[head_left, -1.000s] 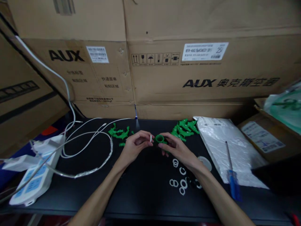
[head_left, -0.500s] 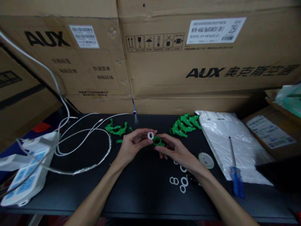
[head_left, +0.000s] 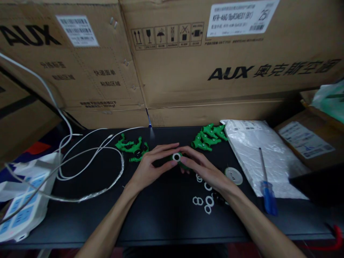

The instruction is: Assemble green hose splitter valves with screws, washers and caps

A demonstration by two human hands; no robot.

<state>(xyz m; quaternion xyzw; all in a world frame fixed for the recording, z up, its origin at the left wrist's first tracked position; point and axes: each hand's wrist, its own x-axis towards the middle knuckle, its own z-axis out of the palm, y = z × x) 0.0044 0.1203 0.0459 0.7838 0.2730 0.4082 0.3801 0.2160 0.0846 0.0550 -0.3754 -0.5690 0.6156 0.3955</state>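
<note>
In front of me my left hand (head_left: 149, 163) pinches a white plastic ring (head_left: 176, 154) between thumb and fingers. The ring sits over the round opening of a green hose connector (head_left: 185, 166); whether it is seated inside cannot be seen. Most of the connector hides behind my fingers. My right hand (head_left: 200, 163) is closed around the connector, its thumb against the ring's edge. More white rings (head_left: 209, 201) lie on the dark table below my right hand, beside small black parts (head_left: 219, 199) partly covered by my forearm.
Green Y-shaped connectors lie in a left group (head_left: 134, 147) and a right group (head_left: 206, 138). A blue screwdriver (head_left: 268, 200) rests on a white plastic package (head_left: 249, 154). White cables and a power strip (head_left: 34, 193) occupy the left; cardboard boxes (head_left: 172, 82) stand behind.
My left hand has brought the white ring from beside the connector onto its opening. My hands have come closer together. The camera view has shifted slightly.
</note>
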